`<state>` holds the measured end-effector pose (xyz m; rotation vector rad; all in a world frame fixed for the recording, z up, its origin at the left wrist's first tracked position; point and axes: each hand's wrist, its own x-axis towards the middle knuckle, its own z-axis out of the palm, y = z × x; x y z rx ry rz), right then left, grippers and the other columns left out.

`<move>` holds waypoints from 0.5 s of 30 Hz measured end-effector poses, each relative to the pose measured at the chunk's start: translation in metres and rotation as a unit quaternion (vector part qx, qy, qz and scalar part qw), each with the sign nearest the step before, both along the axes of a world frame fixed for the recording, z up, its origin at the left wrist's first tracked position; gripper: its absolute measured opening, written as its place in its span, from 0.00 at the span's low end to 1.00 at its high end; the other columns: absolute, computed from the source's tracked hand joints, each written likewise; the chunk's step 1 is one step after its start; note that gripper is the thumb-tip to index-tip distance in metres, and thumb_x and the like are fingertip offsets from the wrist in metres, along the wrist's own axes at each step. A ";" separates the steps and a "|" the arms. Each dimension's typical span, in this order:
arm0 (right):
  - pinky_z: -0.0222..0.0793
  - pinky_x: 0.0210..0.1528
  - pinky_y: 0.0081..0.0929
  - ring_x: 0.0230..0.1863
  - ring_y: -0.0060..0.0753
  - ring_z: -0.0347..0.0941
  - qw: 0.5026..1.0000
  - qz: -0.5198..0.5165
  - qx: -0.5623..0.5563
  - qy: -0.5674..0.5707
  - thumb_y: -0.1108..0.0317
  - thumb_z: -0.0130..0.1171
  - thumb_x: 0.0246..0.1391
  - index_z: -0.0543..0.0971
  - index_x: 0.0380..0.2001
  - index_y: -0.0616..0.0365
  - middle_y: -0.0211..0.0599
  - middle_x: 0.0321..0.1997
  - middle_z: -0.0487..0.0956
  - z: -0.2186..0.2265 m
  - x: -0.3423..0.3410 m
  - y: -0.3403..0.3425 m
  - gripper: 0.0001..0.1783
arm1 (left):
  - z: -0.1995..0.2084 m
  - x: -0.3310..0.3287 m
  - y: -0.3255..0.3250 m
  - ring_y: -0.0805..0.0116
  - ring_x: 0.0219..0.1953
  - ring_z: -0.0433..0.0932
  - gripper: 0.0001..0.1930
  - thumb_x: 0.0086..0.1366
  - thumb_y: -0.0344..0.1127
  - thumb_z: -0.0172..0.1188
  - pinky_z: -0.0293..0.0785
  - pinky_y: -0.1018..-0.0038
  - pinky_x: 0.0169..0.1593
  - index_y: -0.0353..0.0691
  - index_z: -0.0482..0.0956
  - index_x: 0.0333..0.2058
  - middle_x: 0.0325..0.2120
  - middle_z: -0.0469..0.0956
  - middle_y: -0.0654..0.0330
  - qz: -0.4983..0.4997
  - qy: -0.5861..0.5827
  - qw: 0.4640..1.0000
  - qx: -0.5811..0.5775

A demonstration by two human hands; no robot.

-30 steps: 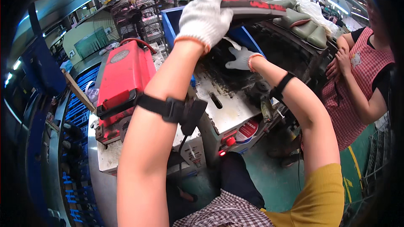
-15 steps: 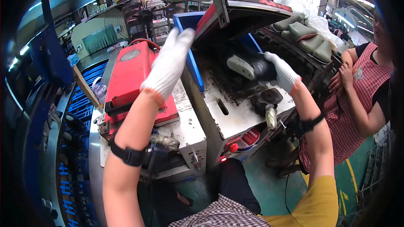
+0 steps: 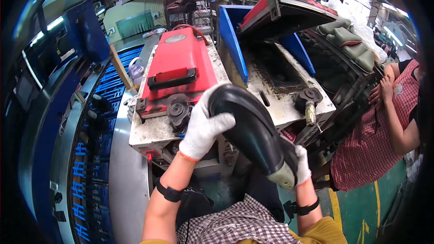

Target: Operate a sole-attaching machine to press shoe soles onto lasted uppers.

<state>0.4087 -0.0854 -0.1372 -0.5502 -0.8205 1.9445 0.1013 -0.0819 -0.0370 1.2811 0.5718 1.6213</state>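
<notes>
A glossy black shoe [image 3: 248, 129] hangs in front of my body, held between both hands, its toe up and to the left. Out of its opening sticks the pale green end of a shoe last [image 3: 282, 176], with small holes in it. My left hand [image 3: 199, 124], in a white knit glove, wraps the toe end with the thumb across the upper. At the other end, my gloved right hand [image 3: 302, 165] grips the far side; some of its fingers are hidden behind the shoe. Beyond the shoe stands a machine with a raised red lid [image 3: 289, 11] over a dark, stained bed [image 3: 278, 70].
Left of it is a second machine with a lowered red cover [image 3: 181, 61] and a black knob [image 3: 178, 110]. A metal counter edge [image 3: 129, 162] and blue racks [image 3: 79, 190] run along the left. Green lasts [image 3: 348, 40] lie at right, near a person in a checked apron [image 3: 375, 140].
The black shoe has come out from under the raised lid toward my body. My left hand, empty and beside the machine before, now holds its toe end.
</notes>
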 end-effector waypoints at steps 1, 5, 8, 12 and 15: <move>0.66 0.78 0.43 0.71 0.49 0.75 0.999 -0.023 -0.025 -0.040 0.53 0.55 0.57 0.69 0.72 0.70 0.52 0.73 0.76 -0.025 0.007 0.000 0.44 | -0.002 0.002 -0.010 0.68 0.62 0.78 0.44 0.57 0.39 0.83 0.72 0.66 0.70 0.32 0.70 0.68 0.61 0.80 0.56 0.000 0.010 1.000 -0.005; 0.75 0.71 0.52 0.63 0.57 0.81 0.992 0.026 -0.119 0.020 0.52 0.50 0.65 0.73 0.68 0.69 0.58 0.67 0.79 -0.115 0.000 0.011 0.37 | -0.013 -0.002 -0.048 0.66 0.63 0.78 0.47 0.57 0.29 0.82 0.74 0.66 0.69 0.33 0.66 0.72 0.63 0.79 0.54 0.038 0.051 0.998 -0.008; 0.77 0.69 0.54 0.62 0.57 0.81 0.982 0.047 -0.175 0.047 0.49 0.44 0.71 0.74 0.66 0.70 0.58 0.66 0.80 -0.126 -0.014 -0.005 0.36 | -0.015 0.002 -0.066 0.67 0.61 0.79 0.45 0.59 0.31 0.82 0.74 0.66 0.68 0.32 0.67 0.71 0.61 0.80 0.54 0.069 0.073 0.995 -0.011; 0.84 0.59 0.54 0.55 0.57 0.85 0.978 0.047 -0.197 0.046 0.51 0.42 0.74 0.75 0.64 0.71 0.58 0.60 0.83 -0.119 -0.034 -0.012 0.33 | -0.023 -0.001 -0.083 0.67 0.59 0.81 0.41 0.59 0.31 0.79 0.76 0.67 0.66 0.33 0.70 0.69 0.58 0.82 0.54 0.152 0.098 0.982 -0.051; 0.77 0.67 0.46 0.58 0.45 0.83 0.991 0.082 -0.076 -0.068 0.63 0.44 0.75 0.79 0.58 0.67 0.53 0.60 0.84 -0.121 -0.050 -0.012 0.21 | -0.031 -0.013 -0.095 0.67 0.59 0.80 0.38 0.64 0.29 0.77 0.76 0.67 0.66 0.30 0.69 0.69 0.58 0.81 0.54 0.161 0.036 0.986 -0.035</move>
